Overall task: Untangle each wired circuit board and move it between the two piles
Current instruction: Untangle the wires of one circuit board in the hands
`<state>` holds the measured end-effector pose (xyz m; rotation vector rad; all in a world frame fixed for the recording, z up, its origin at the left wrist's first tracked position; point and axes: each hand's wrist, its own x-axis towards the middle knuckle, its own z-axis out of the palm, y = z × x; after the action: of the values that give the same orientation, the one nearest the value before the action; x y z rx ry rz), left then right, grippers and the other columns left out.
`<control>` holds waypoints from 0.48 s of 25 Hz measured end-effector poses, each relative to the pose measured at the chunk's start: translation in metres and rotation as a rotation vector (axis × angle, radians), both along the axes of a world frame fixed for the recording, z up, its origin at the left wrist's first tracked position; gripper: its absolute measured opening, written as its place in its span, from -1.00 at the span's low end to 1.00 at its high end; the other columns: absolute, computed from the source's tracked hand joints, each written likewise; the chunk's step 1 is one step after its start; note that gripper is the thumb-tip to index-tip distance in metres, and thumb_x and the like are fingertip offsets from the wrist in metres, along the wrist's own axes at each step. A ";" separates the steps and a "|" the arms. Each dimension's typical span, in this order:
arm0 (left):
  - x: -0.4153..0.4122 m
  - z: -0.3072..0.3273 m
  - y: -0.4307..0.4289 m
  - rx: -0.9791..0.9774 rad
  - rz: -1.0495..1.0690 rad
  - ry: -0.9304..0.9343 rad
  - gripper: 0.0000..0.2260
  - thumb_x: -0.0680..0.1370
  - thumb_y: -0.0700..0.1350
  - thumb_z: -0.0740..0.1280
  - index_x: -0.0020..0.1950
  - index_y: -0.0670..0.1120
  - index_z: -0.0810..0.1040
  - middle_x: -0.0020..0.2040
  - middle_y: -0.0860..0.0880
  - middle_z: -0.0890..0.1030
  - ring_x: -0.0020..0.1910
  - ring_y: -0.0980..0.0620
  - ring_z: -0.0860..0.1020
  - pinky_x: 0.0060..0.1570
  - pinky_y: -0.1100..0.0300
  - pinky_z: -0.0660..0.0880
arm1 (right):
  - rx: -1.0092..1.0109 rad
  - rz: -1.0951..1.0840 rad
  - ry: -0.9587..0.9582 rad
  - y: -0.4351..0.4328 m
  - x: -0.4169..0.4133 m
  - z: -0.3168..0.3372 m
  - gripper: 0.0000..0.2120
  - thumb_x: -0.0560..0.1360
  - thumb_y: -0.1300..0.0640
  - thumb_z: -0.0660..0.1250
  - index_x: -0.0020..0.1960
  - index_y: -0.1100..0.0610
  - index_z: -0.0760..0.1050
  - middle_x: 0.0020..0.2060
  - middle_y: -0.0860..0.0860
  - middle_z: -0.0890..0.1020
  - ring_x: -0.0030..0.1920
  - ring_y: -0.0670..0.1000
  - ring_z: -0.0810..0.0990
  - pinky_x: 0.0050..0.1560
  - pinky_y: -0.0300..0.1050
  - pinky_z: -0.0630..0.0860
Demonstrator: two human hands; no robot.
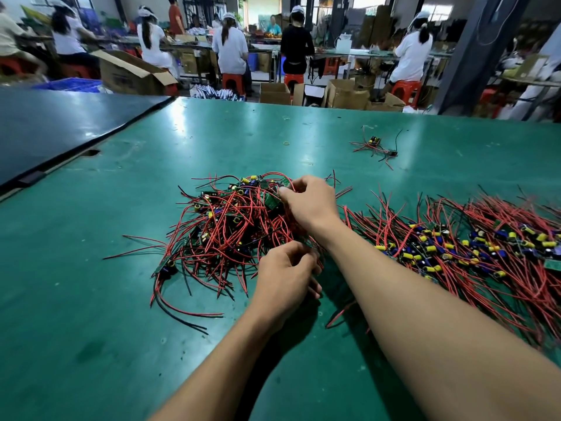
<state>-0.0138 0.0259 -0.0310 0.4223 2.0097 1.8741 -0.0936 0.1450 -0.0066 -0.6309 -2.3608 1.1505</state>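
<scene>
Head view, the only one supplied. Your right hand (pixel 306 202) reaches across to the far top of the tangled pile (pixel 224 229) at the centre of the frame. Its fingers are curled, with thumb and forefinger pinched together at a small green board (pixel 271 202), judged to be the one being worked loose. Your left hand (pixel 285 275) sits at the near right edge of the same pile, fingers curled inward over a bunch of wires (pixel 306 238). The palm side is hidden, so how many strands it holds cannot be told. Judgement: the lower hand anchors the heap so that the upper hand can draw one board free without dragging its neighbours. The tangle is a loose mound of thin, springy red and black leads looping in all directions, with flat green boards and yellow and blue cylindrical parts buried among them. At centre right lies the sorted pile (pixel 455 247), its leads combed roughly parallel and its components lined up in a band, evidently laid so for easy counting. Both piles rest on the table (pixel 91 299), whose green mat is smooth, scuffed and glossy under the lights. Two stray boards (pixel 376 147) lie apart in the upper right, near a small rubber band (pixel 286 143). A dark panel (pixel 45 126) fills the upper left.
</scene>
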 end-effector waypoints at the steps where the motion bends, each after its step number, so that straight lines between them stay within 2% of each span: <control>1: 0.000 0.000 0.000 0.002 0.003 0.005 -0.86 0.60 -0.31 0.22 -0.05 -0.36 0.53 -0.19 -0.36 0.60 -0.44 -0.11 0.56 -0.47 0.16 0.51 | -0.020 -0.002 0.026 0.002 0.003 0.000 -0.82 0.51 -0.04 0.44 -0.03 0.07 0.64 -0.09 0.04 0.71 0.01 0.09 0.65 0.10 -0.01 0.57; 4: -0.002 0.000 -0.001 0.036 0.007 -0.009 -0.87 0.61 -0.31 0.21 0.00 -0.34 0.54 -0.26 -0.26 0.59 -0.45 -0.11 0.54 -0.50 0.18 0.51 | -0.141 0.008 0.155 0.010 0.022 0.004 -0.89 0.53 0.04 0.44 -0.11 0.07 0.62 -0.22 -0.03 0.66 -0.14 -0.01 0.62 -0.04 -0.11 0.54; 6: -0.002 0.000 0.000 0.066 0.011 -0.025 -0.86 0.63 -0.28 0.21 0.03 -0.32 0.53 -0.26 -0.20 0.58 -0.46 -0.09 0.54 -0.50 0.17 0.51 | -0.286 0.058 0.245 0.016 0.043 0.011 -0.90 0.53 0.09 0.46 -0.15 0.04 0.59 -0.27 -0.08 0.63 -0.25 -0.14 0.58 -0.18 -0.26 0.49; 8: 0.000 -0.001 0.000 0.114 0.039 -0.042 -0.85 0.65 -0.23 0.20 0.04 -0.28 0.52 -0.24 -0.20 0.58 -0.46 -0.09 0.55 -0.48 0.15 0.51 | -0.461 0.166 0.254 0.024 0.069 0.017 -0.93 0.52 0.08 0.47 -0.10 0.04 0.60 -0.25 -0.11 0.65 -0.29 -0.21 0.58 -0.28 -0.34 0.45; 10: 0.001 -0.001 0.001 0.168 0.067 -0.050 -0.86 0.66 -0.19 0.20 0.06 -0.22 0.53 -0.18 -0.20 0.60 -0.42 -0.13 0.58 -0.41 0.09 0.53 | -0.737 0.310 0.207 0.031 0.098 0.017 -0.83 0.44 0.05 0.48 -0.01 0.08 0.60 -0.17 -0.06 0.68 -0.29 -0.15 0.60 -0.29 -0.29 0.49; 12: 0.001 -0.002 0.003 0.140 0.101 0.029 -0.87 0.65 -0.14 0.24 0.09 -0.11 0.56 -0.10 -0.14 0.66 -0.29 -0.15 0.63 -0.26 -0.03 0.59 | -0.995 0.396 0.146 0.035 0.121 0.010 -0.74 0.41 0.08 0.45 0.05 0.16 0.59 -0.13 0.03 0.68 -0.32 -0.09 0.61 -0.32 -0.26 0.56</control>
<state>-0.0128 0.0293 -0.0326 0.3940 1.9584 2.0897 0.0272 0.1801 0.0033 -0.3309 -1.7020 2.4733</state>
